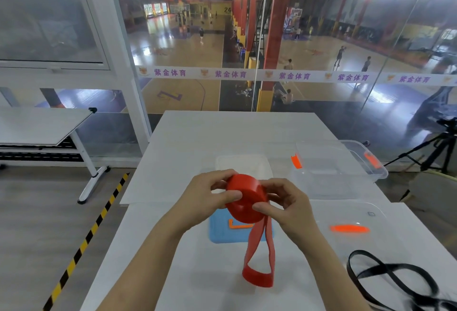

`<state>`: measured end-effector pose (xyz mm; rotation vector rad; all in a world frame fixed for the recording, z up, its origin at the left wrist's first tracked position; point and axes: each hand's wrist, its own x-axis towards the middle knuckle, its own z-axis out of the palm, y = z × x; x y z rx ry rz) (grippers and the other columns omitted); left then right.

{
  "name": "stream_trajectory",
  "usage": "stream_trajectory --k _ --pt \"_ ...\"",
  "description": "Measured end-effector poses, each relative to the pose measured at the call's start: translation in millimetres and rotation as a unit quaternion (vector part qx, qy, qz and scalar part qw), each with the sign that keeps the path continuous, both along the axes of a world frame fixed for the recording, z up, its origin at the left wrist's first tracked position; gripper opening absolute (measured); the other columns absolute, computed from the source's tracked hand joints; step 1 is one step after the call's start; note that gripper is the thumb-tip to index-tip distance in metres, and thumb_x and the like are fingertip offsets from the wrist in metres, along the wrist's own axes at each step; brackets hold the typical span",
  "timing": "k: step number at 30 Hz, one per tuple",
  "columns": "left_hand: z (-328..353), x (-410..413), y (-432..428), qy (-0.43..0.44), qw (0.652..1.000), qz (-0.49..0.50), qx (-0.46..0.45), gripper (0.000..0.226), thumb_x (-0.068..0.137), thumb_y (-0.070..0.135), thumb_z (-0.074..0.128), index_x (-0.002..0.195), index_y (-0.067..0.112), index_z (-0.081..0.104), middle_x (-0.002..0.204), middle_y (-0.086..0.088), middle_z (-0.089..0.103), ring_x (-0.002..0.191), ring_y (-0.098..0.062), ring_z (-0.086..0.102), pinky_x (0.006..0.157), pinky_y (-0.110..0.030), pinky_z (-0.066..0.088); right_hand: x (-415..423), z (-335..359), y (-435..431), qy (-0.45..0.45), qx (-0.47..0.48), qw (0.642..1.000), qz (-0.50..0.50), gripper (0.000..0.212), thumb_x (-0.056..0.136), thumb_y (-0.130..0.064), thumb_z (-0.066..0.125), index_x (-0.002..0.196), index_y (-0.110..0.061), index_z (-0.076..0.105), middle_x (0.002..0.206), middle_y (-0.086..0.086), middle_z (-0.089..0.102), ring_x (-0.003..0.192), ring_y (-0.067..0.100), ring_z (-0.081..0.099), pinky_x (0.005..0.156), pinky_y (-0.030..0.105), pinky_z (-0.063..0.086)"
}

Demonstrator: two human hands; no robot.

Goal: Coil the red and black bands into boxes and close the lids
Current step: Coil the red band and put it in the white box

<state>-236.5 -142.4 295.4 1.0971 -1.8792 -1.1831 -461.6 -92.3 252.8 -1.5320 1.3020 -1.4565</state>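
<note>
A red band (246, 198) is mostly wound into a thick coil held above the white table (222, 132). My left hand (210, 197) grips the coil's left side and my right hand (284, 204) pinches its right side. The band's loose end hangs down as a loop that touches the table. A black band (385, 278) lies uncoiled at the near right. Behind the coil stands a clear box (241, 164). A blue lid (222, 231) with an orange clip lies flat under my hands.
A second clear box (346, 162) with orange latches stands at the back right. A clear lid (351, 229) with an orange latch lies at the right. A tripod (435, 147) stands off the table's right edge. A folding table stands to the left.
</note>
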Motion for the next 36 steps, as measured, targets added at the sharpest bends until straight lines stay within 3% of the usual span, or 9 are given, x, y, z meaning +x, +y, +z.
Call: stream_trajectory --k 3,7,11,14,17,24,28,33,36 --pt "3 1 -1 0.075 0.996 0.016 0.035 0.026 0.095 0.018 0.075 0.116 0.033 0.074 0.106 0.008 0.078 0.104 -0.007 0.074 0.073 -0.023 0.062 -3 -4 0 -0.020 0.008 1.000 -0.018 0.047 0.072 -0.005 0.094 0.100 -0.037 0.075 0.102 -0.007 0.077 0.097 0.020 0.076 0.091 0.033 0.063" --pt "-1 1 -3 0.087 0.993 -0.007 0.079 0.025 0.096 0.017 0.074 0.119 0.027 0.072 0.110 0.002 0.078 0.107 -0.017 0.075 0.081 -0.031 0.064 -5 -2 -3 -0.020 0.001 0.999 -0.028 0.037 0.073 -0.007 0.093 0.102 -0.023 0.076 0.098 -0.005 0.079 0.096 0.021 0.078 0.089 0.034 0.065" --pt "-5 9 -11 -0.049 0.996 -0.036 0.065 0.035 0.090 0.031 0.081 0.123 0.034 0.069 0.116 0.014 0.076 0.111 -0.004 0.071 0.097 -0.030 0.059 -10 3 -4 -0.020 0.011 1.000 -0.011 0.032 0.070 -0.015 0.093 0.098 -0.024 0.080 0.101 -0.007 0.081 0.099 0.018 0.078 0.091 0.032 0.064" --pt "-1 6 -11 -0.134 0.990 -0.043 0.022 0.049 0.084 0.037 0.085 0.128 0.043 0.065 0.119 0.028 0.069 0.113 0.011 0.060 0.092 -0.017 0.049 -9 5 -6 0.019 0.025 0.999 0.015 0.033 0.071 -0.011 0.095 0.095 -0.029 0.082 0.106 -0.010 0.081 0.104 0.014 0.077 0.096 0.031 0.062" --pt "2 -4 -9 -0.182 0.982 -0.051 -0.022 0.044 0.081 0.044 0.085 0.122 0.040 0.069 0.114 0.021 0.071 0.108 -0.003 0.064 0.090 -0.022 0.055 -7 7 -8 0.058 0.033 0.997 0.036 0.032 0.070 -0.012 0.096 0.095 -0.027 0.082 0.107 -0.012 0.081 0.104 0.011 0.076 0.097 0.029 0.060" --pt "-1 2 -9 0.005 0.999 -0.010 0.046 0.032 0.085 0.028 0.086 0.114 0.032 0.076 0.106 0.009 0.079 0.102 -0.014 0.076 0.083 -0.030 0.064 -8 8 -9 0.029 0.021 0.999 0.040 0.042 0.076 -0.012 0.092 0.110 -0.027 0.074 0.109 -0.006 0.078 0.106 0.021 0.075 0.096 0.033 0.061" --pt "2 4 -8 0.083 0.993 0.010 0.078 0.027 0.087 0.019 0.084 0.111 0.023 0.075 0.104 0.005 0.080 0.096 -0.015 0.078 0.073 -0.024 0.062 -8 2 -8 -0.049 0.033 0.998 0.013 0.039 0.070 -0.007 0.093 0.097 -0.025 0.070 0.096 0.006 0.079 0.091 0.026 0.078 0.089 0.045 0.065" --pt "-4 8 -12 0.023 0.994 -0.028 0.107 0.029 0.090 0.027 0.082 0.117 0.027 0.071 0.113 0.007 0.077 0.105 -0.015 0.076 0.089 -0.035 0.064 -6 6 -9 -0.035 0.013 0.999 0.005 0.034 0.067 -0.020 0.094 0.092 -0.029 0.074 0.094 0.005 0.079 0.089 0.028 0.078 0.085 0.040 0.065" --pt "-5 10 -14 -0.055 0.996 -0.032 0.059 0.041 0.085 0.034 0.086 0.122 0.036 0.068 0.118 0.016 0.074 0.115 -0.007 0.069 0.098 -0.033 0.060 -6 8 -8 0.020 0.014 1.000 0.014 0.032 0.068 -0.033 0.093 0.094 -0.030 0.075 0.095 -0.004 0.078 0.093 0.023 0.077 0.087 0.034 0.064"
